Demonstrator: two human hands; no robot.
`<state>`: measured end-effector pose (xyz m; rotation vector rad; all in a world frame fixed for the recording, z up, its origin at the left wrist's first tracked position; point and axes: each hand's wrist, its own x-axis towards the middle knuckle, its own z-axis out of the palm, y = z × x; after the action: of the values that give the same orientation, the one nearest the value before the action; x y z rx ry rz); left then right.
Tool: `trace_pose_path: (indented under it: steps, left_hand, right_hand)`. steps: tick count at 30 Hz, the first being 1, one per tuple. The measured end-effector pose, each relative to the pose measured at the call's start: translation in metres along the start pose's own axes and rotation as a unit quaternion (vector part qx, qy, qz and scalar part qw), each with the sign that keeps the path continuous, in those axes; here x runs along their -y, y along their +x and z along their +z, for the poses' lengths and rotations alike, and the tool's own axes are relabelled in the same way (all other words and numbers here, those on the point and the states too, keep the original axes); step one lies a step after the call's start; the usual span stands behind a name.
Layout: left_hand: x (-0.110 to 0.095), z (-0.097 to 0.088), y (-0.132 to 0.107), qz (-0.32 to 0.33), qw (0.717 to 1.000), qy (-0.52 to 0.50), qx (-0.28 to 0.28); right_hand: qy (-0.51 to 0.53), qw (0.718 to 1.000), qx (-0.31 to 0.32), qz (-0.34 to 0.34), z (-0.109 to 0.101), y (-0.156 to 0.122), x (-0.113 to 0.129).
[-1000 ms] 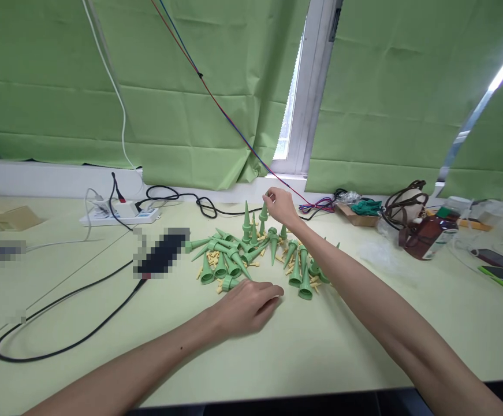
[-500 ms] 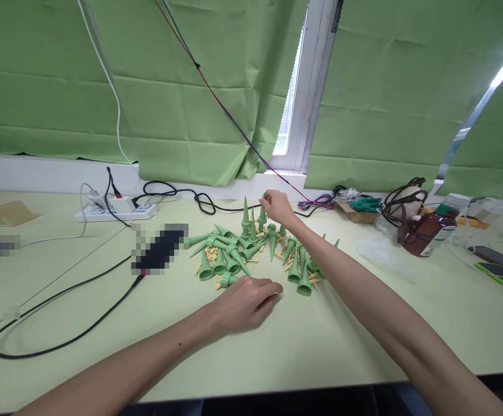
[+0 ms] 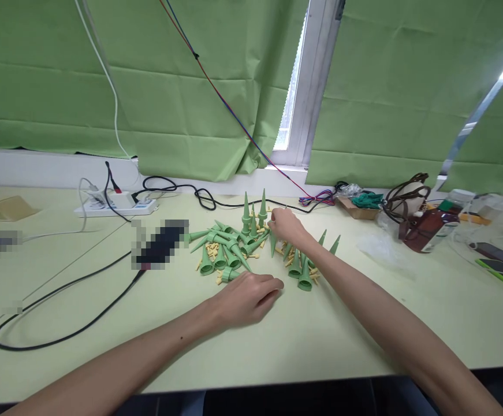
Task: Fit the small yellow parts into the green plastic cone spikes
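Note:
Green plastic watering spikes (image 3: 234, 249) lie heaped on the table with small yellow valve pieces (image 3: 212, 249) among them. Three spikes stand point up at the back, one of them a tall spike (image 3: 263, 207). My right hand (image 3: 286, 226) reaches over the heap, fingers pinched at the wide end of a point-down spike (image 3: 272, 245); the fingertips are partly hidden. Close to the front of the heap, my left hand (image 3: 249, 297) rests on the table with curled fingers. Beside its knuckles lies a spike with a yellow valve (image 3: 227, 276). Whatever is inside those fingers is hidden.
A blurred dark device (image 3: 162, 245) with a black cable lies left of the heap. Behind it is a white power strip (image 3: 116, 205). To the right are a crumpled plastic bag (image 3: 379, 247), a cardboard box (image 3: 357, 208) and a brown bottle (image 3: 432, 228).
My right hand has left the tall standing spike at the back and moved slightly right and nearer, onto another spike. The left hand has stayed in place.

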<state>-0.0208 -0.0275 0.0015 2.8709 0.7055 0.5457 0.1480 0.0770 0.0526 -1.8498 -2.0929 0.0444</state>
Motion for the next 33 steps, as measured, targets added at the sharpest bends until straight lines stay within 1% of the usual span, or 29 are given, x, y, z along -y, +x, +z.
trace_pose_path:
  steps: [5, 10, 18, 21, 24, 28, 31, 33]
  left_hand:
    - [-0.001, -0.001, 0.0, -0.001, 1.0, -0.008, -0.001]
    - [-0.001, -0.001, 0.0, 0.005, 1.0, -0.015, -0.013]
    - [-0.002, -0.001, 0.0, 0.004, 1.0, -0.012, 0.0]
    - [-0.002, 0.0, 0.0, 0.008, 1.0, -0.016, -0.007]
    - [-0.001, 0.001, 0.0, 0.01, 1.0, -0.016, -0.012]
    - [-0.001, 0.001, 0.0, 0.008, 1.0, -0.014, -0.001]
    - [-0.001, 0.001, 0.0, 0.006, 1.0, -0.011, 0.006]
    - [-0.002, 0.0, 0.0, 0.005, 1.0, -0.01, 0.005]
  right_hand:
    - [-0.006, 1.0, 0.01, 0.014, 0.013, -0.007, -0.006]
    - [-0.008, 1.0, 0.008, 0.014, 0.017, -0.008, -0.009]
    - [-0.009, 0.999, 0.021, 0.024, 0.026, -0.006, -0.014]
    - [-0.01, 0.999, 0.023, 0.021, 0.027, -0.007, -0.016]
    - [-0.009, 1.0, 0.025, 0.009, 0.026, -0.013, -0.016]
    - [-0.008, 1.0, 0.022, -0.019, 0.024, -0.028, -0.016]
    - [-0.02, 0.998, -0.002, -0.052, 0.023, -0.039, -0.018]
    - [-0.005, 0.998, -0.02, -0.067, 0.023, -0.045, -0.021]
